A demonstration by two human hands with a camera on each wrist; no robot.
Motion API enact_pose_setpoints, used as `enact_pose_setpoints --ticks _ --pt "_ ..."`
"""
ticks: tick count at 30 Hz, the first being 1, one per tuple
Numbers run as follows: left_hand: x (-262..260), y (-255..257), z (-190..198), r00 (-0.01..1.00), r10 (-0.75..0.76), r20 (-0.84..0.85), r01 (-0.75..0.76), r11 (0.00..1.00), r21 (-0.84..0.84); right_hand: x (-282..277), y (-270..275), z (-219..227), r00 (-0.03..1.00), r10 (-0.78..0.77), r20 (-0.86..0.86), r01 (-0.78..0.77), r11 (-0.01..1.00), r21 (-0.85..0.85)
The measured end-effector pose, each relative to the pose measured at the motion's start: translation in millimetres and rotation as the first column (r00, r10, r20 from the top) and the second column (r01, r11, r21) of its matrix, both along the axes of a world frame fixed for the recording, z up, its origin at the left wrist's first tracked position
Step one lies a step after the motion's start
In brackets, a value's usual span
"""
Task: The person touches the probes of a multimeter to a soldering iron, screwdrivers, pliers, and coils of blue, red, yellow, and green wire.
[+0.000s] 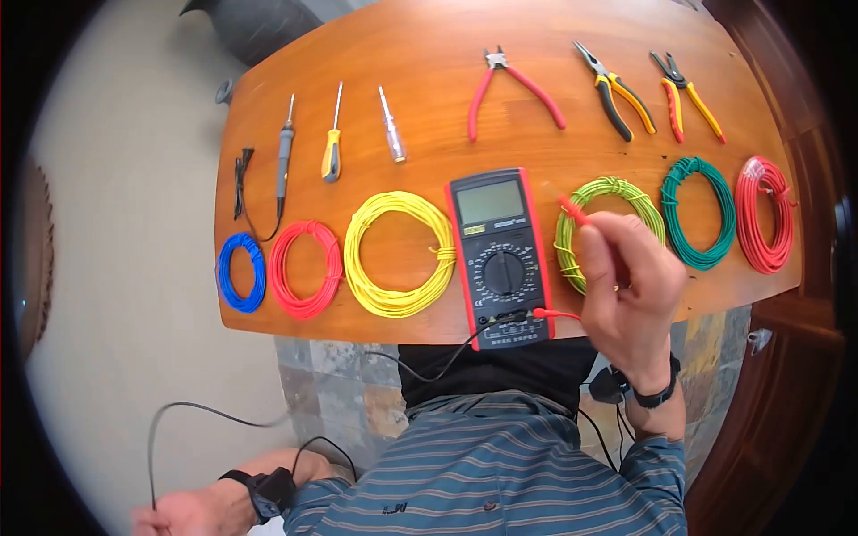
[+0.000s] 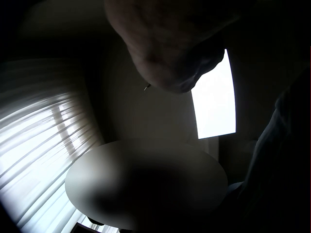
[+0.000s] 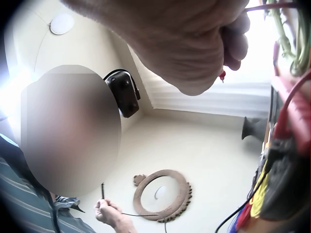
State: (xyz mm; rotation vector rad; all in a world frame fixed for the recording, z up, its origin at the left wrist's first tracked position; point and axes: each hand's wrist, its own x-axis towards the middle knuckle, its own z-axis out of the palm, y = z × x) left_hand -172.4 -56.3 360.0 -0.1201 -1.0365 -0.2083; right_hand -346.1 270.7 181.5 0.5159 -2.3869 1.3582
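Observation:
My right hand [image 1: 633, 290] pinches a red test probe [image 1: 572, 211] between thumb and fingers, above the yellow-green wire coil [image 1: 565, 255]. Off the table at lower left, my left hand [image 1: 189, 514] holds a black test probe [image 3: 102, 191], which points up in the right wrist view. Both leads run to a black and red multimeter [image 1: 502, 241] lying on the table. The black lead [image 1: 438, 373] and the red plug [image 1: 547, 313] enter its lower end. In the left wrist view the left hand [image 2: 167, 53] is dark, with a thin tip [image 2: 147, 87] showing below it.
Coils of blue [image 1: 241, 272], red [image 1: 306, 270], yellow [image 1: 399, 255] and green wire [image 1: 697, 214] line the near edge. Behind lie a soldering iron [image 1: 283, 161], screwdrivers [image 1: 332, 156], red-handled cutters [image 1: 496, 61], long-nose pliers [image 1: 612, 89] and wire strippers [image 1: 677, 85].

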Motion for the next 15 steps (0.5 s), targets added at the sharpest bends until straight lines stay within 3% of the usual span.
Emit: enact_pose_setpoints --ticks 1,2,3,5,6,7,9,11,15 --pt "14 -9 -10 1.0 0.013 -0.004 -0.013 1.0 0.003 1 -8 4 1.0 0.013 -0.004 -0.013 1.0 0.003" --pt "32 -22 -26 0.969 -0.08 0.234 0.056 0.993 0.107 3 -17 9 0.994 0.104 -0.037 -0.103 0.994 0.023" --pt "44 -33 -43 0.874 -0.192 0.446 0.098 0.969 0.226 5 -26 13 0.979 0.193 -0.067 -0.19 0.981 0.045" --pt "25 -17 -82 0.795 -0.45 0.406 0.128 0.779 0.614 9 -42 8 0.973 0.222 -0.058 -0.219 0.974 0.051" --pt "14 -8 -103 0.725 -0.471 0.502 0.007 0.734 0.679 10 -48 6 0.967 0.253 -0.039 -0.249 0.965 0.085" --pt "4 0 -123 0.64 -0.502 0.582 -0.122 0.681 0.722 11 -54 4 0.959 0.284 -0.017 -0.28 0.953 0.12" --pt "-11 6 -153 0.374 -0.661 0.651 -0.175 0.639 0.749 13 -66 0 0.954 0.298 -0.03 -0.29 0.945 0.154" --pt "-33 6 -177 0.227 -0.684 0.693 -0.137 0.682 0.718 14 -75 -2 0.949 0.313 -0.023 -0.3 0.925 0.232" --pt "-50 3 -203 0.182 -0.799 0.573 -0.054 0.573 0.817 17 -87 -1 0.96 0.28 0.0 -0.261 0.893 0.366"
